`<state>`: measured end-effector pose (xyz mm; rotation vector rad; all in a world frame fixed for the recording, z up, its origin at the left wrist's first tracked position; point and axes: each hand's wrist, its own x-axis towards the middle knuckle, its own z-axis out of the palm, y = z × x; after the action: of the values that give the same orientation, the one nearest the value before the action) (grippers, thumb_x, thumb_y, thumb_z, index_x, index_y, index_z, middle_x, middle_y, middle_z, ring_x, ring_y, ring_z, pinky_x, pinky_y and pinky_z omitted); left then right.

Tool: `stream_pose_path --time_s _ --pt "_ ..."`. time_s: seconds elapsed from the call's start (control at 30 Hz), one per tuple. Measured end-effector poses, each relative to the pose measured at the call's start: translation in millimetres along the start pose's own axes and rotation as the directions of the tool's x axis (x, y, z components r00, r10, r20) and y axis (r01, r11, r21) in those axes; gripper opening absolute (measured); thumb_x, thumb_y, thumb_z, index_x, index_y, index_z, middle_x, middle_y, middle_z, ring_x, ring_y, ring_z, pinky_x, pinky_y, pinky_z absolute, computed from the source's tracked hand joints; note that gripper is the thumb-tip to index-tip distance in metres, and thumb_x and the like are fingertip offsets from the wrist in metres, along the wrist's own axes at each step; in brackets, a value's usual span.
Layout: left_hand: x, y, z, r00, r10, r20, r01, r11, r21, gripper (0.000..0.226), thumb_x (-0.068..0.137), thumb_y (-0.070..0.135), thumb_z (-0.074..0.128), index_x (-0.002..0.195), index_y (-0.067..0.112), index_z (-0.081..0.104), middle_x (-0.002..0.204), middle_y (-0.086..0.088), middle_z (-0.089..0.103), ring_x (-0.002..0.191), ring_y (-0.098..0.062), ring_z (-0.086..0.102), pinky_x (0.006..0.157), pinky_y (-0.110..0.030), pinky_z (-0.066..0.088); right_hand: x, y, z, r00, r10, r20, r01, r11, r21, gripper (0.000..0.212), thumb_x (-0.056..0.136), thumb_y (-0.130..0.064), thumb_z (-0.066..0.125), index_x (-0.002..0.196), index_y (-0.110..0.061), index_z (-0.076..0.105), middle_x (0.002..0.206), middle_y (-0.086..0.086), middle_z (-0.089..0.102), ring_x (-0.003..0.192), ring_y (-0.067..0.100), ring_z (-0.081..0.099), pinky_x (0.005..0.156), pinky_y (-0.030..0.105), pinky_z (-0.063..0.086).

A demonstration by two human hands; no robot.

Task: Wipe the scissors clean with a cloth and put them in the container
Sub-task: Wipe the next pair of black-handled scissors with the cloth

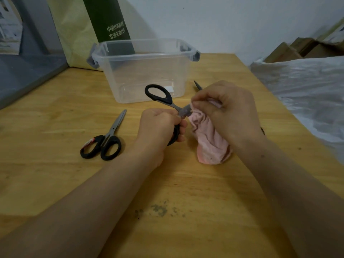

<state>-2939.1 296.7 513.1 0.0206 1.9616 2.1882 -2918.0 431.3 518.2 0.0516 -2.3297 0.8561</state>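
Pale wood worktop [55, 183] fills my feed, with a white wall behind it and a green printed carton [108, 19] leaning in the far left corner. On the right, crinkled plastic sheeting [307, 86] lies past the worktop's right edge, with cardboard boxes [297, 49] beyond it. Toward the far edge stands the clear container [145, 71], lid off, grey latches hanging at both ends. Just in front of it, over the middle of the worktop, I see the left hand [158, 127] with its fingers curled tight round the lower handle loop of the scissors [168, 99]. The other black loop stands free, tilted up and left toward the container, so the pair is spread wide. The right hand [229, 112] is closed too: its thumb and fingers pinch the pink cloth [210, 144] against the metal just past the pivot, while the rest of the cloth hangs down to the wood. One blade tip [197, 85] shows behind the right hand's knuckles, pointing at the far edge and slightly right; I cannot make out the other blade inside the folds. The second scissors [108, 137] lie flat nearer the left edge, well apart from both hands, blades together and aimed at the far edge, handles toward me. Dark specks [158, 209] dot the wood toward the near edge.
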Motion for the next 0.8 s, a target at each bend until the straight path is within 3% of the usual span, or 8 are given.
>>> stream_pose_path --time_s 0.13,0.27,0.47,0.57,0.63,0.73,0.8 --pt "-2 -1 2 0.998 0.049 0.031 -0.05 0.998 0.024 0.015 0.086 -0.011 0.049 0.078 -0.004 0.059 0.057 -0.011 0.054 0.041 -0.015 0.049 0.042 -0.023 0.04 0 -2 11 0.99 -0.089 0.113 0.09 0.996 -0.002 0.014 0.08 -0.012 0.071 0.094 -0.013 0.075 0.093 -0.004 0.065 0.093 0.016 0.061 0.087 0.034 0.048" --pt "0 -2 2 1.0 0.008 -0.017 -0.008 1.0 -0.017 0.012 0.085 -0.01 0.052 0.094 -0.008 0.061 0.055 -0.01 0.057 0.039 -0.014 0.05 0.039 -0.021 0.041 3 0 9 0.981 -0.08 0.177 0.086 0.996 -0.022 0.01 0.08 -0.009 0.071 0.089 -0.009 0.076 0.09 -0.01 0.057 0.089 0.013 0.06 0.086 0.031 0.047" --pt "1 -2 3 0.997 -0.051 -0.057 0.047 0.997 -0.064 0.015 0.082 -0.011 0.055 0.091 0.0 0.06 0.05 -0.007 0.058 0.044 -0.016 0.052 0.041 -0.021 0.043 4 5 6 0.966 -0.019 0.257 0.035 0.998 -0.058 0.009 0.082 -0.01 0.07 0.089 -0.01 0.075 0.094 -0.003 0.063 0.093 0.016 0.061 0.09 0.032 0.046" --pt "2 -2 3 0.996 -0.068 -0.053 0.064 0.996 -0.066 0.014 0.084 -0.009 0.055 0.092 0.001 0.059 0.052 -0.006 0.06 0.044 -0.014 0.053 0.042 -0.021 0.045 3 5 3 0.986 0.029 0.166 -0.009 0.993 -0.116 0.009 0.085 -0.012 0.068 0.091 -0.013 0.074 0.1 -0.003 0.059 0.095 0.012 0.056 0.082 0.017 0.043" --pt "2 -2 2 0.997 -0.057 -0.044 0.054 0.997 -0.053 0.013 0.085 -0.008 0.054 0.092 0.001 0.059 0.056 -0.008 0.06 0.044 -0.014 0.054 0.043 -0.021 0.046 1 1 3 0.997 0.018 0.08 -0.013 0.998 -0.065 0.015 0.083 -0.014 0.07 0.098 -0.015 0.072 0.103 -0.005 0.056 0.096 0.008 0.053 0.081 0.009 0.038" --pt "0 -2 2 1.0 -0.007 -0.006 0.007 1.0 -0.015 0.015 0.086 -0.009 0.051 0.077 -0.002 0.061 0.055 -0.01 0.056 0.041 -0.014 0.051 0.043 -0.022 0.042 -2 -5 10 0.986 -0.024 0.167 0.027 0.999 -0.019 0.025 0.083 -0.015 0.07 0.108 -0.017 0.07 0.107 -0.003 0.063 0.103 0.012 0.057 0.094 0.028 0.044" --pt "-1 -3 2 1.0 0.016 0.01 -0.016 1.0 -0.002 0.022 0.086 -0.01 0.05 0.068 -0.002 0.06 0.052 -0.009 0.054 0.04 -0.014 0.049 0.042 -0.022 0.04 0 -5 12 0.974 -0.038 0.222 0.046 0.999 -0.028 0.02 0.083 -0.013 0.069 0.102 -0.015 0.073 0.107 0.0 0.064 0.103 0.016 0.059 0.094 0.036 0.044"
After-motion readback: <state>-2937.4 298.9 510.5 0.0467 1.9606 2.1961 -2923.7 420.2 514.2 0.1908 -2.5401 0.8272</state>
